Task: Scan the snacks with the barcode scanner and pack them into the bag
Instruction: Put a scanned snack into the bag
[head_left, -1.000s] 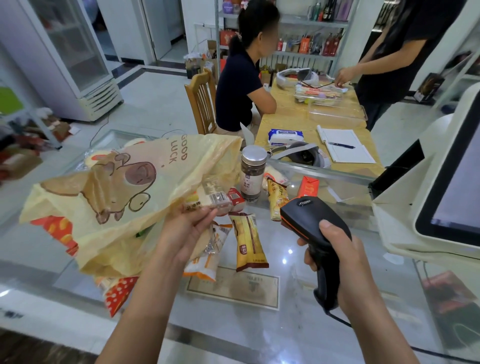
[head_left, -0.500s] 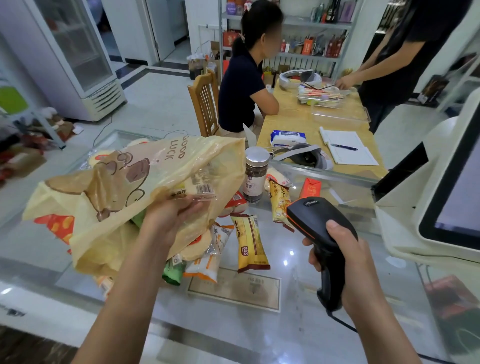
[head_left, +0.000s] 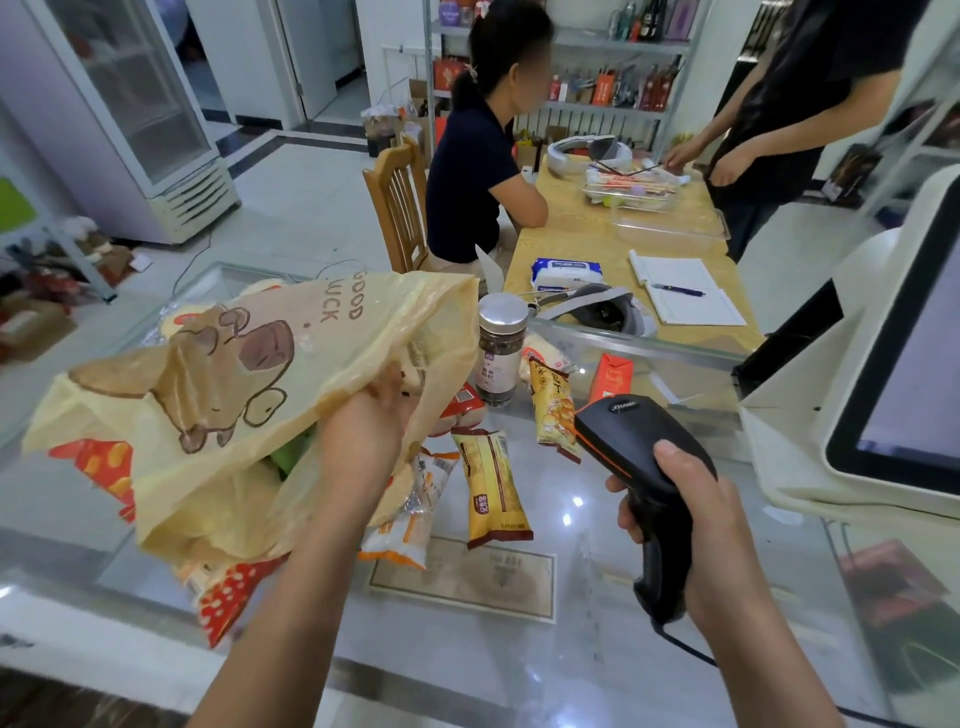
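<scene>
Yellow bag (head_left: 208, 395) — left hand (head_left: 363, 431) inside; right hand (head_left: 691, 525) grips scanner (head_left: 634, 431).

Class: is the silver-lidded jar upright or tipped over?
Upright: the jar stands on its base on the glass counter, lid on top.

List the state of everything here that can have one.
bag, mouth open, left hand at it with fingers partly hidden
barcode scanner, gripped by right hand
jar, upright, lid on
notebook, open, pen lying on it
</scene>
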